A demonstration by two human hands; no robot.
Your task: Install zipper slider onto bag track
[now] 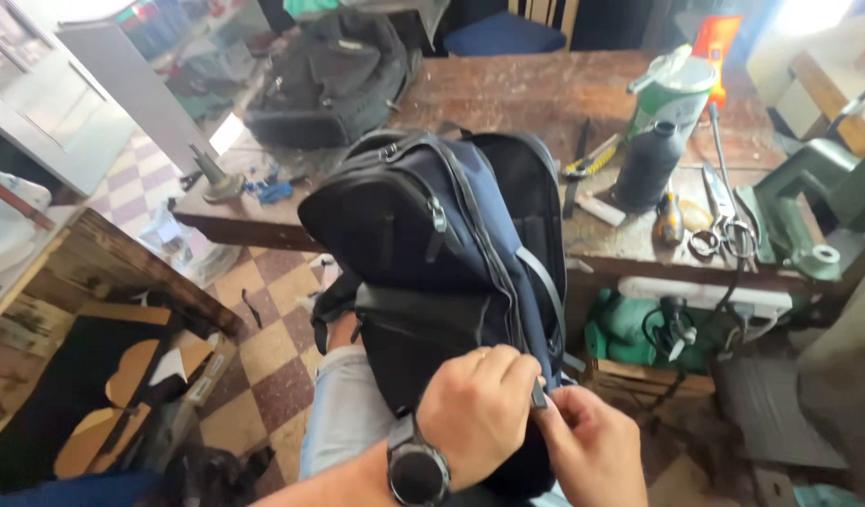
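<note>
One wooden tabletop [526, 89] spans the room. Two backpacks — a black one [334, 80] on it, a navy one [451, 244] on the person's lap. Two hands, left [477, 411] and right [592, 446] — fingers pinching one small zipper pull [539, 394] at the navy pack's lower edge.

A navy-blue fabric backpack [432, 235] with grey zip edging and a black front pocket fills the centre, with a dull black bag [334, 80] at eleven o'clock. The worn brown wooden workbench [517, 94] at twelve carries a black thread cone [646, 166]; below lies a cream-and-maroon chequered tile floor [263, 357].
</note>
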